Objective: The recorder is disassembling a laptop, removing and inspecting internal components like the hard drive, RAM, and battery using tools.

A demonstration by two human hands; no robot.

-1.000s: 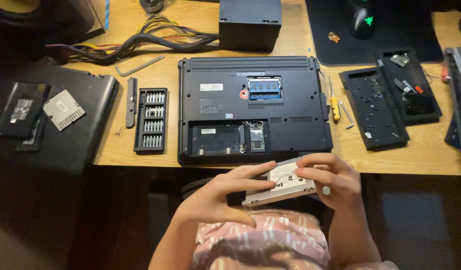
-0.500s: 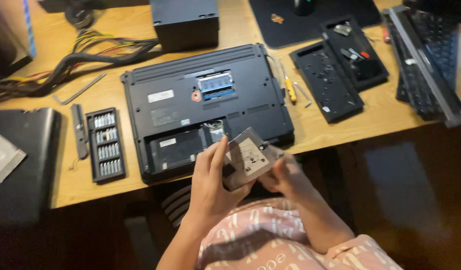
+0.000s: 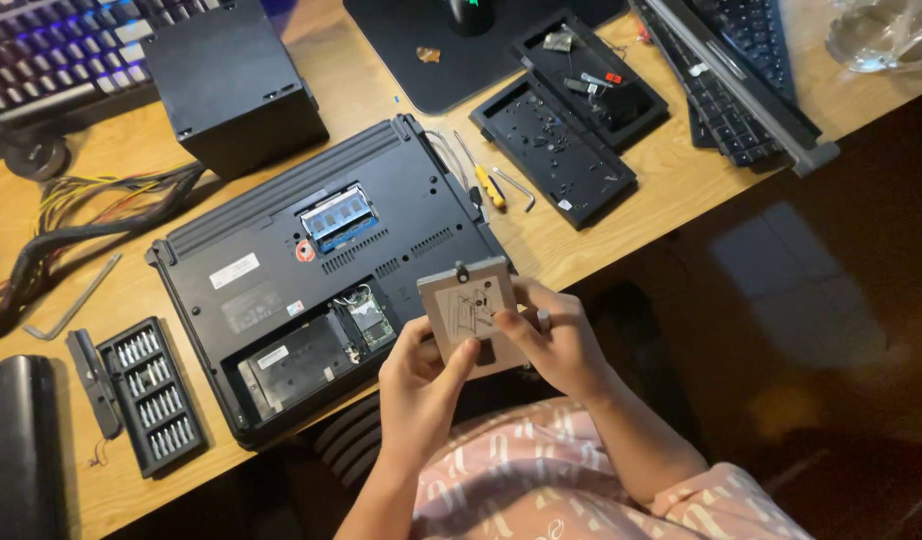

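Note:
Both my hands hold a grey flat drive in its metal caddy [image 3: 468,305] upright, over the table's front edge. My left hand [image 3: 419,385] grips its lower left side with the thumb on its face. My right hand [image 3: 556,345] grips its right edge. Just behind it lies a black laptop [image 3: 271,260] bottom up, with its covers off: an open drive bay [image 3: 296,365] near my left hand and blue memory modules [image 3: 336,217] further back.
A black bit set [image 3: 156,395] lies left of the laptop. A yellow-handled screwdriver [image 3: 488,183], a hex key [image 3: 516,185] and two black cover panels [image 3: 561,145] lie to its right. A black box [image 3: 236,85], cables [image 3: 81,220] and keyboards sit behind.
The drive has turned from lying flat to standing upright in both hands. My view has swung to the right and closer, so the laptop sits further left.

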